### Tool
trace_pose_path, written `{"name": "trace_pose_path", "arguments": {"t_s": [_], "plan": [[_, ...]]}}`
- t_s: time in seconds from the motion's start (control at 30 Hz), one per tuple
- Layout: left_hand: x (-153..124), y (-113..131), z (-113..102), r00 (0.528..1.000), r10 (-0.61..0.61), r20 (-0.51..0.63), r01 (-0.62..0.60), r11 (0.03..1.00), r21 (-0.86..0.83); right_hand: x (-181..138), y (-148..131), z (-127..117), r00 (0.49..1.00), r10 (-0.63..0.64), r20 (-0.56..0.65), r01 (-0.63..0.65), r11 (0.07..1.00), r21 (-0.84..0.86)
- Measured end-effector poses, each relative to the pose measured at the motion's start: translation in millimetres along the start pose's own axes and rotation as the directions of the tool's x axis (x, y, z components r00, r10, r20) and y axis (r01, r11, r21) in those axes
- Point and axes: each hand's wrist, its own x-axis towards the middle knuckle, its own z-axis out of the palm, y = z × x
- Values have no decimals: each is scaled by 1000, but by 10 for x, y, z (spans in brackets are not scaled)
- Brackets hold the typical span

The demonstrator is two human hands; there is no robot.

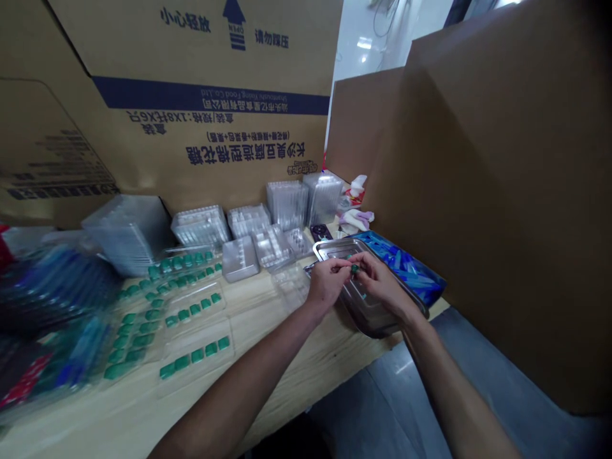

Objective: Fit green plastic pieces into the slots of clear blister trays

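Wood tabletop, rt end: L hand and R hand, each grip closed on tiny green bit btwn them, over steel tray.

A large brown corrugated cardboard carton printed in dark blue is set behind a light wooden table. Stacks of clear plastic blister trays are lined along the table's back, white cloth gloves with purple trim are laid in the corner, and a brown cardboard panel is stood at the right.
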Motion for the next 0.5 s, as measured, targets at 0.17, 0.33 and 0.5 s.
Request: {"name": "trace_pose_path", "arguments": {"t_s": [0.17, 0.33, 0.5], "plan": [[15, 87, -13, 988, 72, 139, -80, 995, 56, 8, -68, -62, 997, 71, 1, -70, 983, 168], [40, 133, 69, 995, -43, 86, 47, 998, -48, -35, -85, -23, 981, 192, -8, -181, 940, 290], [78, 85, 113, 991, -133, 3, 133, 987, -85, -33, 13, 6, 978, 179, -107, -164, 977, 136]]}}
